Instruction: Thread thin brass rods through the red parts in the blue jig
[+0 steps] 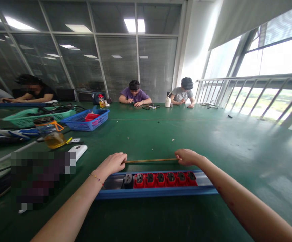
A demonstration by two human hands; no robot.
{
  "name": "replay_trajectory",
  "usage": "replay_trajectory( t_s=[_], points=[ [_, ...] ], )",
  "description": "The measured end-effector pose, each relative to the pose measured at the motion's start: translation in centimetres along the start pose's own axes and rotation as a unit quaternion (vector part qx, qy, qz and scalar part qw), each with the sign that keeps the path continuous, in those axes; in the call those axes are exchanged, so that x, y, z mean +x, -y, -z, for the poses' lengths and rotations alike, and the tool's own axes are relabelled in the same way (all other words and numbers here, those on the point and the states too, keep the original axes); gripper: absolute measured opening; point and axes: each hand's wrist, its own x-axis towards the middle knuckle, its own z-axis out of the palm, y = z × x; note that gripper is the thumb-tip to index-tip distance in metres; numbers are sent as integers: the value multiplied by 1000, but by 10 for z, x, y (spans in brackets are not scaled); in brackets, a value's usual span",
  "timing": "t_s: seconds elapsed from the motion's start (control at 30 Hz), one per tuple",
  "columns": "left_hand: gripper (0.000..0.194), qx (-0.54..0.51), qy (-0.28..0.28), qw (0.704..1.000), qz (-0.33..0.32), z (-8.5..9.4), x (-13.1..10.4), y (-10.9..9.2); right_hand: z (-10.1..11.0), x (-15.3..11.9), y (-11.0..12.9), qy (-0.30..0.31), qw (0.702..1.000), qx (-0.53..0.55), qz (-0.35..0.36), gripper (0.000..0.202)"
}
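A thin, tan rubber band is stretched nearly level, its two strands close together, just beyond a long blue tray. My left hand is closed around its left end, fingers curled. At the other end, my right hand pinches it; the fingertips are partly hidden. Below the band, a row of several red connector housings with dark fronts stands in the tray. One black connector sits at the row's left end. My forearms pass over both ends of the tray.
Left on the green table are a white power bank, a jar of amber liquid, a blue basket and a green basket. Several people work across the table, and a white bottle stands there.
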Motion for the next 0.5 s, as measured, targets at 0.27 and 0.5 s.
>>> replay_trajectory(
  t_s=[0.27,0.5],
  points=[
    [17,-146,-11,989,12,13,-2,-6,9,-31,5,-109,989,89,-49,18],
    [28,-339,-46,939,14,53,-19,-37,14,-74,12,-204,926,314,-55,16]
  ],
)
